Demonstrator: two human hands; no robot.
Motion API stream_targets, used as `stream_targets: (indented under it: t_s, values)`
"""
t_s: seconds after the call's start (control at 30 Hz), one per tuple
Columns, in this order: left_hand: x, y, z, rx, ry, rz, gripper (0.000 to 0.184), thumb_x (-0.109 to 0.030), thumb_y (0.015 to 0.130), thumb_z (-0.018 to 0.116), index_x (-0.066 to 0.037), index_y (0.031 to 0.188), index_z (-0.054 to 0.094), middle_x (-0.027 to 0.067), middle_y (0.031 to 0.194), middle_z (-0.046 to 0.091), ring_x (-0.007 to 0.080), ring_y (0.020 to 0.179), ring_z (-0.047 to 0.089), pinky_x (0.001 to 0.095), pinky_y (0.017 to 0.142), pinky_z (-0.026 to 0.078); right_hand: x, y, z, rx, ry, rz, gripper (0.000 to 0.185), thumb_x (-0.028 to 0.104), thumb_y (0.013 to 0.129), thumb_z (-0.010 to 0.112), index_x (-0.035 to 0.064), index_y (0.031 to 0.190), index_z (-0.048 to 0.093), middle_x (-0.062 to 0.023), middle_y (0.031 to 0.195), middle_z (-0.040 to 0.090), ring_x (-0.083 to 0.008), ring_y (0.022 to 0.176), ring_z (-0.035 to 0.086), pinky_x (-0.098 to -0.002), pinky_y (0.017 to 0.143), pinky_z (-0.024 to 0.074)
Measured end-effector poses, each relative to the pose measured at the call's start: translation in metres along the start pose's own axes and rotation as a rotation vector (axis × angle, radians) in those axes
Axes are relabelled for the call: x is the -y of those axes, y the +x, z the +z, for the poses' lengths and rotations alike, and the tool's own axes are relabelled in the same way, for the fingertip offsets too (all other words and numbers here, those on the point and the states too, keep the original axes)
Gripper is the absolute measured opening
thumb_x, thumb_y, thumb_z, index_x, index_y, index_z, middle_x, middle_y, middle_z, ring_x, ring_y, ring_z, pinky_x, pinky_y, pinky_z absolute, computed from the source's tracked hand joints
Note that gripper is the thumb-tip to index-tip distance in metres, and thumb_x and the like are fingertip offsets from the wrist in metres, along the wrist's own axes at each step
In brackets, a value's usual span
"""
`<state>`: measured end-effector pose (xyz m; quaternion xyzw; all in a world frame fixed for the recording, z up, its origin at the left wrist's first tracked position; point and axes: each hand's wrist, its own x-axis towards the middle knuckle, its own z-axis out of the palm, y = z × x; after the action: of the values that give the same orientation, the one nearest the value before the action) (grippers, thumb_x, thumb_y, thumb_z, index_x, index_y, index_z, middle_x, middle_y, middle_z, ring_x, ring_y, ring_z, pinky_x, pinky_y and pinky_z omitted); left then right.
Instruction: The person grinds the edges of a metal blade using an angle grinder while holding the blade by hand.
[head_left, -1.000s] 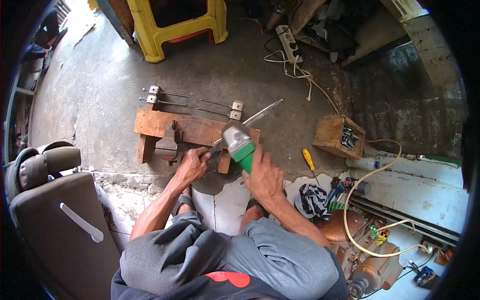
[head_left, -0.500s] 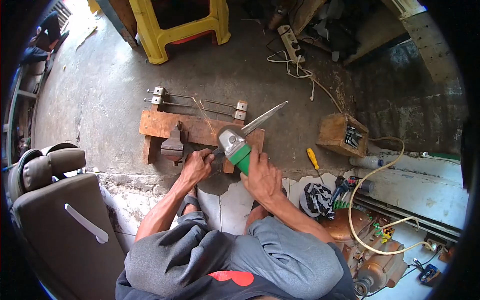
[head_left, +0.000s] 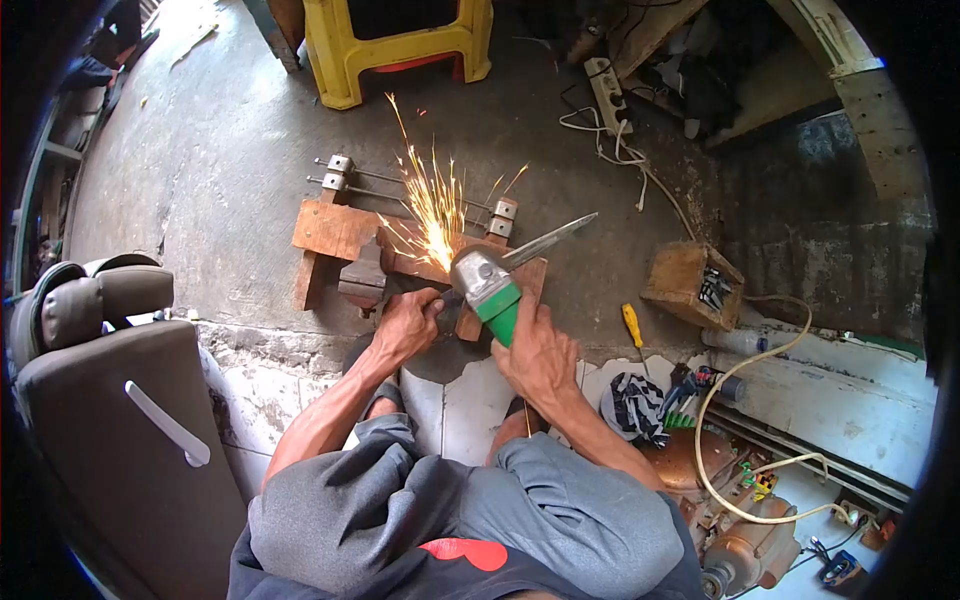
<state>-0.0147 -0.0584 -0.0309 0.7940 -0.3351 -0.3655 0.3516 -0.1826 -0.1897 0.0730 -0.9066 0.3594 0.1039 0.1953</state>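
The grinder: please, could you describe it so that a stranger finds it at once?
Below the yellow stool in the picture stands a wooden bench. Over its right end, the right hand grips the grinder. Unlike the grey vise, it has a green body and silver head, with sparks spraying beside it.

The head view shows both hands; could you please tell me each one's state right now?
Left hand: closed, holding a long grey metal blade.
Right hand: closed around a green and silver angle grinder.

From afar I see grey floor [head_left: 220, 170], daylight [head_left: 188, 38] whitening its far-left corner, a yellow stool [head_left: 410, 49] at its far edge.
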Motion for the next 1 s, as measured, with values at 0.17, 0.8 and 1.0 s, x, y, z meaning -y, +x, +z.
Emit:
stream_targets:
  t_s: [0.17,0.8,1.0]
  values:
    - [-0.003,0.000,-0.005,0.010,-0.016,-0.042,0.016,-0.015,0.096,0.060,-0.001,0.096,0.067,0.0282,0.082,0.065,0.0488,0.083,0.066,0.0528,0.071,0.050,-0.014,0.010,-0.005,-0.050,0.032,0.130,0.079,0.026,0.081,0.072,-0.0016,0.145,0.035,-0.0319,0.113,0.062,-0.0522,0.087,0.068,-0.0619,0.076,0.0547]
    - [0.008,-0.010,-0.006,-0.018,0.032,0.005,0.016,-0.016,0.096,0.061,-0.002,0.097,0.069,0.0261,0.083,0.067,0.0462,0.084,0.068,0.0513,0.071,0.052,-0.007,-0.001,0.001,0.008,0.024,0.041,0.084,0.025,0.080,0.076,-0.0027,0.147,0.033,-0.0318,0.113,0.061,-0.0503,0.086,0.069,-0.0589,0.073,0.0564]
    - [0.005,-0.019,-0.013,0.004,0.062,-0.066,0.021,-0.020,0.098,0.062,-0.002,0.104,0.070,0.0251,0.082,0.068,0.0434,0.080,0.069,0.0474,0.072,0.052,-0.021,0.005,-0.006,-0.054,-0.004,0.123,0.080,0.026,0.081,0.074,-0.0036,0.145,0.035,-0.0332,0.114,0.061,-0.0517,0.087,0.069,-0.0589,0.075,0.0562]
